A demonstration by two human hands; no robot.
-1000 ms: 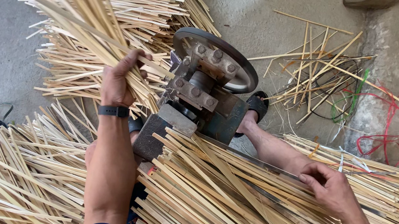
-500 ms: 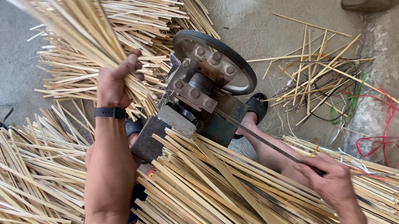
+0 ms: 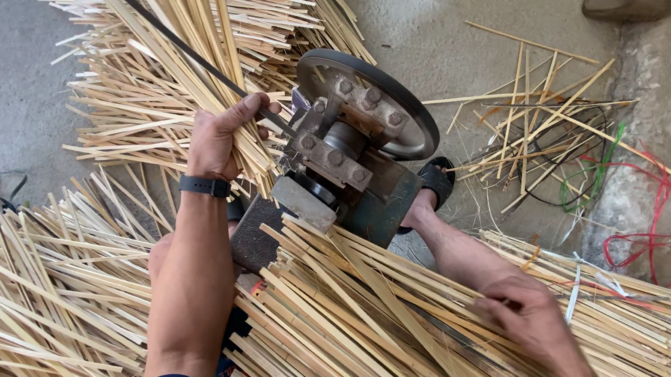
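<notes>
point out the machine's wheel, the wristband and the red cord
wheel [image 3: 381, 104], head view, on its dark rim, upper right arc.
wristband [image 3: 204, 186], head view, on the black band across the left wrist.
red cord [image 3: 658, 244], head view, on the loop lying on the floor at right.

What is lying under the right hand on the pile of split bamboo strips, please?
The right hand rests on the pile of pale split bamboo strips stacked against the green machine. A thin dark strip runs under the fingers. Whatever lies beneath the pile is covered.

Soft even daylight, sharp focus
</notes>
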